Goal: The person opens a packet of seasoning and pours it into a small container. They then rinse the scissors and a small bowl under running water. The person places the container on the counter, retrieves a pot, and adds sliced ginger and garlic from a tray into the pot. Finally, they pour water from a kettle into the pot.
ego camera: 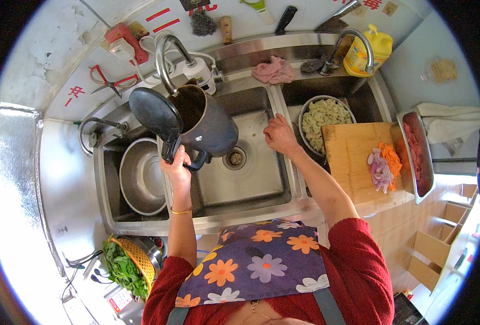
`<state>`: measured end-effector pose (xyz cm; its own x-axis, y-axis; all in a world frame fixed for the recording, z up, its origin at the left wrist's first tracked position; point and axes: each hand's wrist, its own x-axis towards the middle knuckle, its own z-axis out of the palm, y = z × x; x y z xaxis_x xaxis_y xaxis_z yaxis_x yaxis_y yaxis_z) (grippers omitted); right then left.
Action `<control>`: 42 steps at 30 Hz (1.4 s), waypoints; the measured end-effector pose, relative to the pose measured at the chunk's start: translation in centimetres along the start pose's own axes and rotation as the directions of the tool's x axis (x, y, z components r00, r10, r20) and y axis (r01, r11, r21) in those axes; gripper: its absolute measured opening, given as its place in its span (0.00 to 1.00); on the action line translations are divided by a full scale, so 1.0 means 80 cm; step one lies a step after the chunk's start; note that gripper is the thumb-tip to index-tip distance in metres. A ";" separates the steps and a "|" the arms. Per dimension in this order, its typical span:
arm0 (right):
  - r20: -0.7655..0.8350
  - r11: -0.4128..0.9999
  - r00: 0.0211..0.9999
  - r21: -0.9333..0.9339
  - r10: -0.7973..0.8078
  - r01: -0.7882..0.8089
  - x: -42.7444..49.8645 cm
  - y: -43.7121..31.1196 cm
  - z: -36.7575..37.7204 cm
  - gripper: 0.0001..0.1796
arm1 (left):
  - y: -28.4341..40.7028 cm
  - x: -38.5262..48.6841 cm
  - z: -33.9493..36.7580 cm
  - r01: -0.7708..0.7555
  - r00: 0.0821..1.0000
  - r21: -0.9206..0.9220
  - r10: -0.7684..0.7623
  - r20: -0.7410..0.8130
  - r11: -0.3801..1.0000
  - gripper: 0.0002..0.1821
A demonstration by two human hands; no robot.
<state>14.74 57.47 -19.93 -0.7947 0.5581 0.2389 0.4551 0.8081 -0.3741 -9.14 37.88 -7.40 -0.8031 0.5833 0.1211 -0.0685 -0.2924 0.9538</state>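
Observation:
My left hand grips the handle of a dark electric kettle, which is tilted above the middle sink basin. The kettle's black lid stands open, and its mouth is beneath the end of a curved metal faucet. I cannot tell whether water is running. My right hand is over the divider between the middle and right basins, fingers loosely curled and holding nothing. Just right of it, a metal bowl of pale cut vegetables, likely cauliflower, sits in the right basin.
A wooden cutting board bears sliced onion and shredded carrot, beside a metal tray of sliced meat. The left basin holds a large metal bowl. Leafy greens fill a yellow basket. A pink cloth lies behind.

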 end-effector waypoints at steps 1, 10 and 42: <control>0.001 1.000 1.000 -0.004 -0.001 0.001 0.000 0.000 0.001 0.05 | -0.001 0.000 0.000 0.003 1.000 -0.003 -0.003 -0.002 1.000 0.04; -0.040 1.000 0.999 -0.001 -0.004 0.004 -0.001 0.000 0.004 0.05 | -0.005 0.000 -0.006 0.002 0.999 0.009 -0.003 0.037 1.000 0.09; -0.048 1.000 0.999 0.003 -0.010 0.010 -0.001 -0.001 0.002 0.05 | -0.001 0.000 0.001 0.008 1.000 -0.004 -0.008 0.020 1.000 0.04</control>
<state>14.67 57.31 -20.05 -0.7789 0.5582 0.2859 0.4457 0.8133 -0.3740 -9.09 37.91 -7.43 -0.7904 0.6009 0.1190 -0.0776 -0.2908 0.9536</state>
